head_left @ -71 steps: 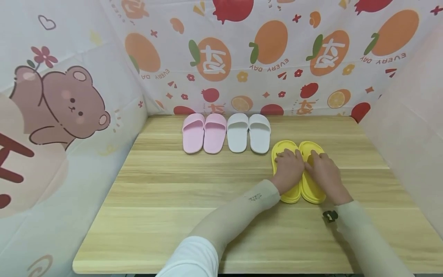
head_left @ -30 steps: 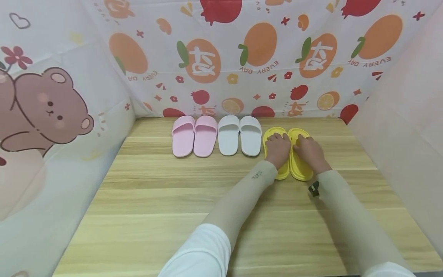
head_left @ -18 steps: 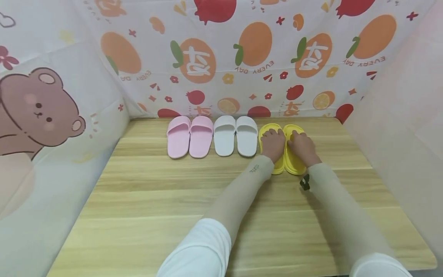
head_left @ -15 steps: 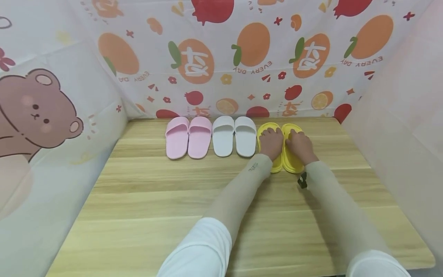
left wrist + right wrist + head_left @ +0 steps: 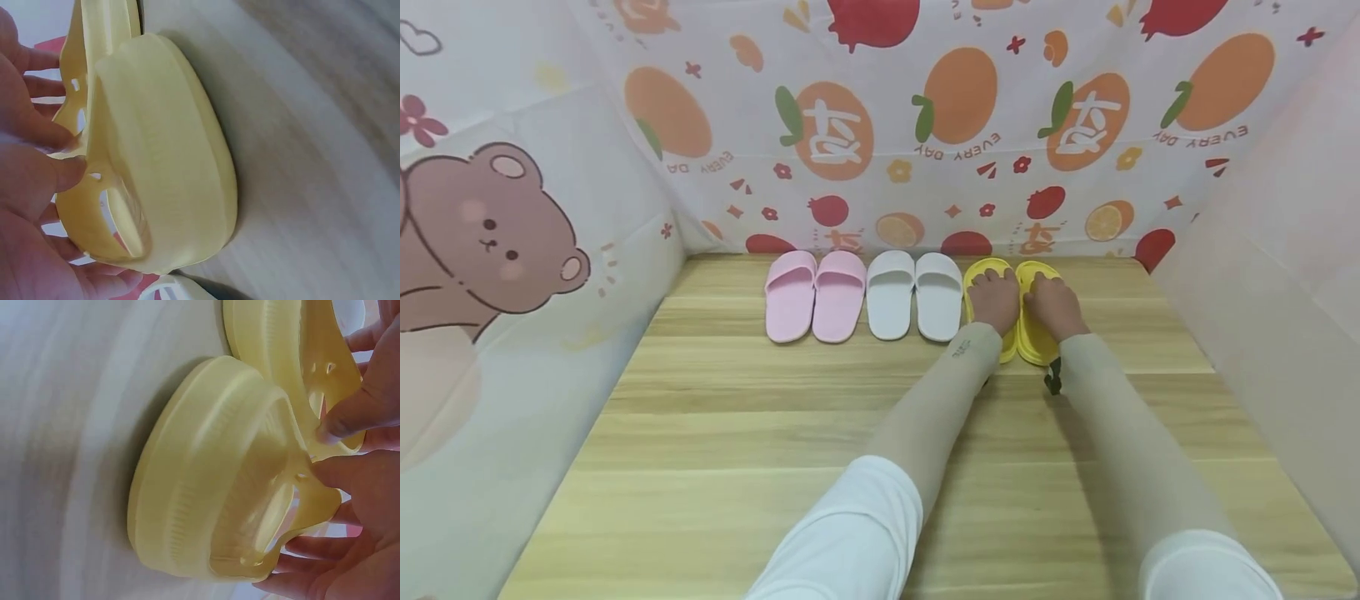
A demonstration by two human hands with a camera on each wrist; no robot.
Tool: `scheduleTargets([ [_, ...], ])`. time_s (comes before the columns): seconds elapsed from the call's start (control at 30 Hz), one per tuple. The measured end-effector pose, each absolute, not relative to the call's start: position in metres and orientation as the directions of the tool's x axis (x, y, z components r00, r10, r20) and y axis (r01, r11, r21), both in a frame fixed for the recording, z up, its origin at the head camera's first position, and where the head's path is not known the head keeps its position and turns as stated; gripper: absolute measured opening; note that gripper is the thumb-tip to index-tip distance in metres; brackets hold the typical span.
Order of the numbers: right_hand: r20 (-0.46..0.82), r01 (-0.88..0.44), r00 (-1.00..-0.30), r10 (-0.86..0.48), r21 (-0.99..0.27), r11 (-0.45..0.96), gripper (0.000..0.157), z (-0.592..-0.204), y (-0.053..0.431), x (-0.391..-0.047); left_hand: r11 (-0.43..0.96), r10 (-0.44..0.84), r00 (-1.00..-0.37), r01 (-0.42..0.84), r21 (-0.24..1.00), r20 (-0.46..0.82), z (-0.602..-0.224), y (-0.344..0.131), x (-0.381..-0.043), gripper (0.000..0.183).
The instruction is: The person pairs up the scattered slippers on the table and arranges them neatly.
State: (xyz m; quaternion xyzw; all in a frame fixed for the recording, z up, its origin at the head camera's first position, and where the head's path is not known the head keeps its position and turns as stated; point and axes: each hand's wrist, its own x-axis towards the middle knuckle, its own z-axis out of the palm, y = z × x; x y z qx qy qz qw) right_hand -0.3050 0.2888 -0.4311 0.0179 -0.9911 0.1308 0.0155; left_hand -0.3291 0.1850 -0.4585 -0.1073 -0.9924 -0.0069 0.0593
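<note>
Two yellow slippers stand side by side at the right end of a row, heels toward me. My left hand (image 5: 995, 298) holds the left yellow slipper (image 5: 169, 150) by its strap, thumb at the strap's inner edge and fingers over the outer side. In the same way my right hand (image 5: 1054, 307) grips the strap of the right yellow slipper (image 5: 206, 481). Small holes show in the straps in both wrist views. The head view has the hands covering most of both straps. Both thumbs lie close together between the slippers.
A pair of white slippers (image 5: 889, 304) stands just left of the yellow ones, and pink slippers (image 5: 790, 308) stand farther left. All sit on a wooden table (image 5: 737, 467) near a fruit-printed back cloth (image 5: 737, 83). A bear-printed cloth (image 5: 490, 225) hangs at the left.
Both hands have slid the yellow slippers toward the back of the table and left, up beside the white slippers. The pink and white pairs keep their places; the head view has shifted.
</note>
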Motion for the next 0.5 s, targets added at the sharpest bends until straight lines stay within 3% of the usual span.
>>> scheduleTargets([
  [0.3,0.005,-0.075,-0.997,-0.077,-0.281,0.957,0.044,-0.432,0.290,-0.327,0.983,0.159,-0.984,0.166,0.076,0.080,-0.452,0.181,-0.340,0.043],
  [0.5,0.017,-0.097,-0.995,-0.096,-0.254,0.962,0.037,-0.437,0.302,-0.340,0.980,0.156,-0.985,0.164,0.114,0.072,-0.451,0.184,-0.344,0.041],
])
